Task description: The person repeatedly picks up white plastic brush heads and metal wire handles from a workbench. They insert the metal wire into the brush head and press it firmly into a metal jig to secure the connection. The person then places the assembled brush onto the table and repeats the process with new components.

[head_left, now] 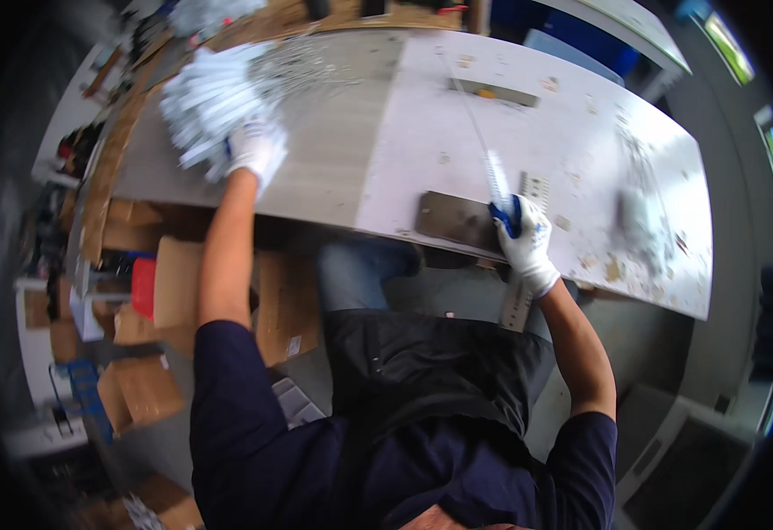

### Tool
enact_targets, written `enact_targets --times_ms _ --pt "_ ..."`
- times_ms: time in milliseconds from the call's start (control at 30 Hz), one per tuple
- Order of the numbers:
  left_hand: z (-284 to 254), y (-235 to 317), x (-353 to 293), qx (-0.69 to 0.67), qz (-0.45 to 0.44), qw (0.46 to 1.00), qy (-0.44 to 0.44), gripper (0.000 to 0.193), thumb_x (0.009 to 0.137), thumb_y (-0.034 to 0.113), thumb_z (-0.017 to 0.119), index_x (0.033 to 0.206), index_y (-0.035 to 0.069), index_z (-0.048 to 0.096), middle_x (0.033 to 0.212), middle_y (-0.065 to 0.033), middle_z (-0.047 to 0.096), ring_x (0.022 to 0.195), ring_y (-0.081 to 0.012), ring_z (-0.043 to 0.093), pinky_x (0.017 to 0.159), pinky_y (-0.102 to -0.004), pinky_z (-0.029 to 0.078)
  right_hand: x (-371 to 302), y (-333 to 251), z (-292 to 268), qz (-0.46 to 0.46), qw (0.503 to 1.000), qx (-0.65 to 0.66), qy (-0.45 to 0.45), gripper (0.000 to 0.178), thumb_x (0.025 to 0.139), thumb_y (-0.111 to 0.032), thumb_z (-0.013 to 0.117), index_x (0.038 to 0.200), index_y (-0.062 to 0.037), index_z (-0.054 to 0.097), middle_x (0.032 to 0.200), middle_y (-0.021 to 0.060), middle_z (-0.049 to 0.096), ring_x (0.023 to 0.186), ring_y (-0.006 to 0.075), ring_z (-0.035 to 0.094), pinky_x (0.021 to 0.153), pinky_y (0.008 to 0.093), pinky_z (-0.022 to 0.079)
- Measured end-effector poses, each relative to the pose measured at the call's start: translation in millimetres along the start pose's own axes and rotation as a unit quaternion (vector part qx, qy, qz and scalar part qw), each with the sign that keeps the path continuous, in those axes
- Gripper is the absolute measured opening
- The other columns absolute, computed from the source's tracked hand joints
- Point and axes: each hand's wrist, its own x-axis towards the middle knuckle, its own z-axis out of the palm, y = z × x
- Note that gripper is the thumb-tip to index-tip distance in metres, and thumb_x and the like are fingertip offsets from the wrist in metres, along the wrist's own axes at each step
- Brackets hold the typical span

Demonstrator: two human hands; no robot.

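My left hand (pixel 258 150), in a white glove, reaches to the left end of the workbench (pixel 422 132) and rests on a blurred bundle of white strips (pixel 205 102). My gloved right hand (pixel 526 240) is at the bench's near edge, closed around a thin white strip (pixel 492 159) that runs away across the top. A dark metal plate (pixel 457 221) lies just left of that hand. A perforated metal ruler (pixel 521 296) passes under the hand and sticks out over the bench edge.
Cardboard boxes (pixel 174 283) and a red container (pixel 143 287) are stacked on the floor at left. A narrow metal bar (pixel 492 91) lies at the bench's far side. Debris and flecks (pixel 643 212) cover the right end.
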Motion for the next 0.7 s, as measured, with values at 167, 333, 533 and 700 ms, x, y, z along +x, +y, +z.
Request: enact_targets --times_ms 167,333,533,700 --pt "43 -85 41 0.066 0.047 0.997 -0.015 0.034 0.091 0.021 0.046 0.111 0.006 0.07 0.102 -0.0224 0.072 0.094 -0.04 0.07 0.083 -0.0505 0.053 4 49 -90 0.006 0.991 -0.116 0.063 0.034 0.074 -0.016 0.078 0.102 -0.0064 0.062 0.092 0.0146 0.067 0.088 0.0362 0.066 0.076 0.0455 0.052" --pt "-6 -62 58 -0.025 -0.012 0.998 -0.063 0.036 0.086 0.03 0.052 0.099 0.005 0.074 0.1 -0.0239 0.072 0.097 -0.0435 0.069 0.085 -0.052 0.053 -18 146 -204 0.119 0.956 -0.253 0.085 0.026 0.082 -0.019 0.073 0.101 -0.0062 0.062 0.083 0.017 0.068 0.079 0.0375 0.067 0.069 0.0477 0.052" --pt "-19 -41 44 0.055 0.02 0.995 -0.08 0.036 0.091 0.029 0.05 0.1 0.005 0.074 0.102 -0.0228 0.072 0.098 -0.0423 0.069 0.087 -0.0501 0.053 -34 210 -260 0.242 0.903 -0.353 0.034 0.046 0.085 -0.031 0.076 0.121 -0.005 0.064 0.105 0.0176 0.07 0.097 0.0349 0.068 0.084 0.0462 0.053" --pt "-28 -42 35 0.056 0.056 0.995 -0.062 0.035 0.094 0.022 0.045 0.113 0.005 0.068 0.118 -0.0247 0.067 0.113 -0.0394 0.063 0.095 -0.0488 0.049 -14 172 -247 0.147 0.911 -0.341 0.179 0.045 0.084 -0.028 0.078 0.121 -0.0076 0.065 0.114 0.0122 0.067 0.106 0.0313 0.063 0.089 0.0435 0.051"
